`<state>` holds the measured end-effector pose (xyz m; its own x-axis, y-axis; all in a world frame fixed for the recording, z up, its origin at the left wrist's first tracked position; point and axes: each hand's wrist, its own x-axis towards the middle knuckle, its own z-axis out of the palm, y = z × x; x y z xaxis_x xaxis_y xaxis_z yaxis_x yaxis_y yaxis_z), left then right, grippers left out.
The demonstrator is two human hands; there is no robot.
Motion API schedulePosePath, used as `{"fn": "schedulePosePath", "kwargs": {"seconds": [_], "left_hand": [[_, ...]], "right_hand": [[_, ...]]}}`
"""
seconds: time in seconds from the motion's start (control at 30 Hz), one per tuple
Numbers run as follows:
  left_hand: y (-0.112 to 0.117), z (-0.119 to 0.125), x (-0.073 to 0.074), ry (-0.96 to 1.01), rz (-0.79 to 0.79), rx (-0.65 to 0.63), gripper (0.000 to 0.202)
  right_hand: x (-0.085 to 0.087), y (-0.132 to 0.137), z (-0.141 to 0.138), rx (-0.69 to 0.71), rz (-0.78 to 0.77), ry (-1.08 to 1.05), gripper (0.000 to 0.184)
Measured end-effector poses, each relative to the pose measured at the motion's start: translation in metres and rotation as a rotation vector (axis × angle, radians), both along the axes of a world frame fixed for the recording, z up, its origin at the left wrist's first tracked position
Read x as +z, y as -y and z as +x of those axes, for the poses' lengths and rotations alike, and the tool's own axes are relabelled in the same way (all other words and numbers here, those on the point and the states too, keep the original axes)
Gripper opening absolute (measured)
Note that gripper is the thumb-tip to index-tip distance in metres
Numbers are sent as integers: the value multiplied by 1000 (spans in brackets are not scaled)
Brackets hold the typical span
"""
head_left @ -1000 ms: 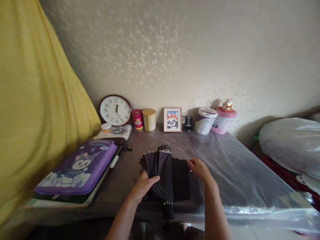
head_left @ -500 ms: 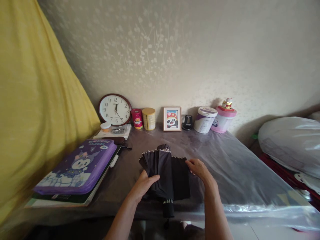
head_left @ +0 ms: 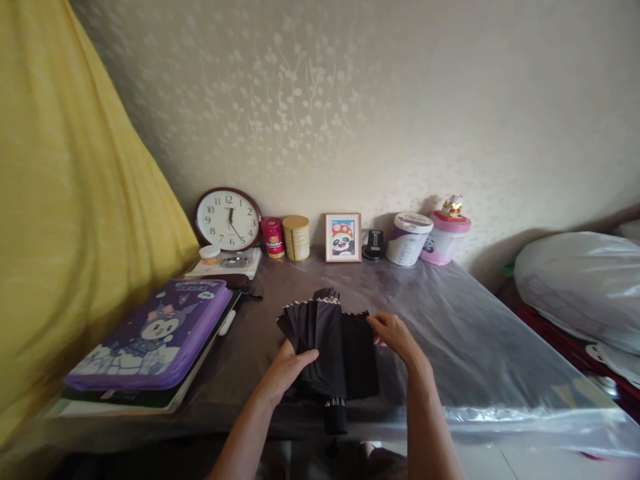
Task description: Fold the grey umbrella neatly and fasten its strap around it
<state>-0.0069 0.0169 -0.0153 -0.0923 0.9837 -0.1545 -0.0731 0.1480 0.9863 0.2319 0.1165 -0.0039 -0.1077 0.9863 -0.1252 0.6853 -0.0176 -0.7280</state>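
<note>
A black folding umbrella (head_left: 330, 347) lies on the table (head_left: 450, 333) near its front edge, its pleated cloth fanned out and its handle pointing toward me. My left hand (head_left: 287, 370) presses on the left pleats, thumb over the cloth, gripping it. My right hand (head_left: 395, 333) pinches the upper right corner of the cloth's trimmed edge.
A purple cartoon case (head_left: 155, 333) rests on books at the left. Along the wall stand a clock (head_left: 229, 219), a red tin (head_left: 273, 237), a gold tin (head_left: 297, 237), a panda picture (head_left: 343, 237), a white tub (head_left: 410, 239) and a pink tub (head_left: 446, 237). A yellow curtain (head_left: 65, 220) hangs left; a plastic-wrapped bundle (head_left: 580, 287) lies right.
My right hand has slid a little leftward along the cloth's top edge. The left hand has stayed on the pleats.
</note>
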Motion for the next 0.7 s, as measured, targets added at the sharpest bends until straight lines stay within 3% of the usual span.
{"fn": "schedulePosePath", "kwargs": {"seconds": [0.17, 0.4, 0.57, 0.7], "left_hand": [[0, 0, 0, 10, 4, 6, 46], [0, 1, 2, 39, -11, 0, 47], [0, 0, -3, 20, -3, -1, 47], [-1, -1, -5, -9, -4, 0, 44]], "right_hand": [[1, 4, -3, 48, -79, -48, 26], [9, 5, -10, 6, 2, -88, 28], [5, 6, -12, 56, -52, -82, 23], [4, 5, -13, 74, 22, -6, 22]]}}
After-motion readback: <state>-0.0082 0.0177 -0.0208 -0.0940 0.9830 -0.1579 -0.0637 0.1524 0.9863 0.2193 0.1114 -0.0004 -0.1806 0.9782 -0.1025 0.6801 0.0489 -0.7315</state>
